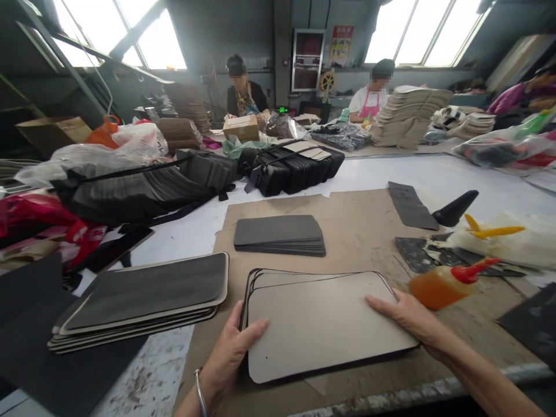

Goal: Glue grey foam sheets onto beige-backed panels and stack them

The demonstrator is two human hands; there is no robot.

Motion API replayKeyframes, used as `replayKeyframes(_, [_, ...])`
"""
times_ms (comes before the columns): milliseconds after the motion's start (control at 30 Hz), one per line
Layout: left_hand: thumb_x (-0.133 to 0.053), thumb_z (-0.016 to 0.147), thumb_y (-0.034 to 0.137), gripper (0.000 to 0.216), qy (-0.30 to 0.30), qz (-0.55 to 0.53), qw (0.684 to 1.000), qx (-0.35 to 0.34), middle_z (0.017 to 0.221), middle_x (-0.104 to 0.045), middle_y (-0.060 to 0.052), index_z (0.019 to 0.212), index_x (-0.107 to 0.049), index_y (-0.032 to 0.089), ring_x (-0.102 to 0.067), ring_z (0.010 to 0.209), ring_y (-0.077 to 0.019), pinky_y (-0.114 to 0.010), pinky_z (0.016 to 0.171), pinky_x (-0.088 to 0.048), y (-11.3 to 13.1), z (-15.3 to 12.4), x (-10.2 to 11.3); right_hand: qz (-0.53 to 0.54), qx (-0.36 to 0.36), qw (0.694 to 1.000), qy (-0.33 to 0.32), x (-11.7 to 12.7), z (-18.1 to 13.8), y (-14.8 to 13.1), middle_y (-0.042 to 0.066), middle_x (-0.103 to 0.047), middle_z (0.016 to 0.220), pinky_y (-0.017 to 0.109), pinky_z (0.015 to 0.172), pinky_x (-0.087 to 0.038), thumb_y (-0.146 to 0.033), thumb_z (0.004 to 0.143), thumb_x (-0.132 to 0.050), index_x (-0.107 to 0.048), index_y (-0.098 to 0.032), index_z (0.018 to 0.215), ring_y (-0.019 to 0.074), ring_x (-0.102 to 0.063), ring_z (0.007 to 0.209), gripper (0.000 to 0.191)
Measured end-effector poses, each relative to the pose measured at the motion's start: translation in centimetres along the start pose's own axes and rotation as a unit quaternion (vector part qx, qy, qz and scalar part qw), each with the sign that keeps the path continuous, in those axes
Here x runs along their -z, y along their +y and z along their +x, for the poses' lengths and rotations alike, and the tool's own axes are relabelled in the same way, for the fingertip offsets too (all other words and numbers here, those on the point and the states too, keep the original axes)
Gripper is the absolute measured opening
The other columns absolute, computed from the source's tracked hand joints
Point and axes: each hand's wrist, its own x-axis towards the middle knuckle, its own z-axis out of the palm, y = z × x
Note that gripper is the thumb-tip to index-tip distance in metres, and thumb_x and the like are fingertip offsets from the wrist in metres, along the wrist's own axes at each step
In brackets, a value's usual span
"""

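A stack of beige panels (321,318) with rounded corners and dark edges lies in front of me, its upper sheets slightly fanned. My left hand (237,341) grips the stack's left end, thumb on top and fingers underneath or behind, partly hidden. On the right end, my right hand (406,315) clasps the stack with its thumb on the top panel. Just beyond sits a smaller pile of dark grey strips (278,229). To the left is another stack of panels, topped by a dark grey sheet (152,292) on a beige one.
A squeeze bottle (436,286) of amber liquid with a red nozzle lies at the right, near a yellow tool (495,231) and a black tapered object (456,208). Bundled black pieces (295,168) stand farther back. Brown sheeting (356,220) covers the table. Several people sit beyond.
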Motion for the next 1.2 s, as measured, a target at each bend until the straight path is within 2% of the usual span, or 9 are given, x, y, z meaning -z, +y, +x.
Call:
replayKeyframes(167, [-0.079, 0.056, 0.032, 0.074, 0.011, 0.044, 0.999, -0.028, 0.103, -0.066, -0.004, 0.119, -0.039, 0.024, -0.063, 0.085, -0.0209, -0.028, 0.071, -0.052, 0.4, -0.5, 0.8, 0.248, 0.012, 0.967, -0.058, 0.3, -1.7, 1.0, 0.014, -0.065, 0.104, 0.04, 0.068, -0.055, -0.048, 0.063, -0.069, -0.048, -0.015, 0.115, 0.029, -0.064, 0.082, 0.064])
replayKeyframes(333, [-0.08, 0.054, 0.031, 0.062, 0.006, 0.1, 0.992, -0.079, 0.103, -0.065, -0.001, 0.109, -0.05, 0.025, -0.06, 0.088, -0.0213, -0.026, 0.075, -0.052, 0.1, -0.6, 1.9, 0.29, 0.014, 0.956, -0.03, 0.0, -1.9, 2.3, 0.012, -0.066, 0.096, 0.043, 0.065, -0.055, -0.047, 0.059, -0.071, -0.045, -0.018, 0.11, 0.0287, -0.064, 0.076, 0.064])
replayKeyframes(433, [-0.08, 0.052, 0.027, 0.059, 0.003, 0.131, 0.983, -0.127, 0.106, -0.064, -0.001, 0.105, -0.054, 0.026, -0.057, 0.097, -0.0218, -0.026, 0.087, -0.047, 0.3, -1.0, 2.0, 0.248, 0.056, 0.965, 0.059, 0.7, -2.2, 2.4, 0.003, -0.065, 0.077, 0.038, 0.056, -0.054, -0.048, 0.054, -0.072, -0.044, -0.024, 0.102, 0.0253, -0.062, 0.066, 0.061])
replayKeyframes(533, [-0.081, 0.049, 0.025, 0.057, 0.033, 0.168, 0.972, -0.16, 0.1, -0.065, -0.001, 0.1, -0.055, 0.025, -0.057, 0.097, -0.0225, -0.027, 0.091, -0.044, 0.6, -1.4, 1.7, 0.163, 0.168, 0.958, 0.168, 2.2, -2.4, 2.2, 0.001, -0.061, 0.074, 0.032, 0.052, -0.051, -0.047, 0.049, -0.073, -0.046, -0.027, 0.097, 0.0226, -0.059, 0.063, 0.058])
replayKeyframes(667, [-0.081, 0.049, 0.027, 0.052, 0.039, 0.197, 0.966, -0.162, 0.09, -0.065, -0.002, 0.094, -0.055, 0.022, -0.059, 0.089, -0.0225, -0.029, 0.087, -0.046, -0.1, -0.8, 1.4, 0.056, 0.25, 0.955, 0.149, 2.9, -1.6, 3.3, 0.004, -0.062, 0.096, 0.031, 0.071, -0.052, -0.044, 0.052, -0.073, -0.047, -0.025, 0.111, 0.0242, -0.061, 0.083, 0.067])
replayKeyframes(833, [-0.084, 0.04, 0.024, 0.054, 0.082, 0.165, 0.97, -0.158, 0.089, -0.065, -0.005, 0.085, -0.055, 0.019, -0.059, 0.089, -0.0241, -0.029, 0.088, -0.045, -1.4, 0.3, 1.2, 0.08, 0.218, 0.964, 0.126, 1.5, -0.5, 5.6, 0.003, -0.062, 0.102, 0.034, 0.082, -0.049, -0.046, 0.059, -0.07, -0.048, -0.024, 0.111, 0.024, -0.059, 0.092, 0.061])
replayKeyframes(1000, [-0.078, 0.056, 0.033, 0.05, 0.05, 0.164, 0.972, -0.161, 0.096, -0.066, -0.008, 0.098, -0.056, 0.018, -0.06, 0.091, -0.0239, -0.03, 0.081, -0.048, 0.4, 0.8, -0.9, 0.14, 0.147, 0.975, 0.088, 1.3, -0.1, 2.6, 0.007, -0.066, 0.099, 0.036, 0.076, -0.052, -0.051, 0.064, -0.065, -0.051, -0.02, 0.112, 0.0261, -0.061, 0.09, 0.059])
replayKeyframes(1133, [-0.076, 0.058, 0.04, 0.045, 0.093, 0.182, 0.976, -0.074, 0.084, -0.068, -0.011, 0.09, -0.059, 0.013, -0.064, 0.074, -0.0252, -0.031, 0.062, -0.052, 1.5, 2.2, -2.3, 0.033, 0.09, 0.991, 0.096, 1.2, 1.7, -1.0, 0.014, -0.067, 0.094, 0.037, 0.073, -0.051, -0.056, 0.066, -0.061, -0.057, -0.014, 0.102, 0.0289, -0.063, 0.087, 0.056])
replayKeyframes(1200, [-0.077, 0.056, 0.04, 0.043, 0.112, 0.221, 0.967, -0.058, 0.079, -0.069, -0.012, 0.084, -0.061, 0.012, -0.064, 0.071, -0.026, -0.03, 0.059, -0.051, 1.5, 3.1, -2.1, -0.052, 0.096, 0.987, 0.118, 1.1, 2.4, -1.1, 0.015, -0.067, 0.089, 0.038, 0.075, -0.049, -0.058, 0.067, -0.057, -0.06, -0.013, 0.094, 0.0302, -0.062, 0.087, 0.052])
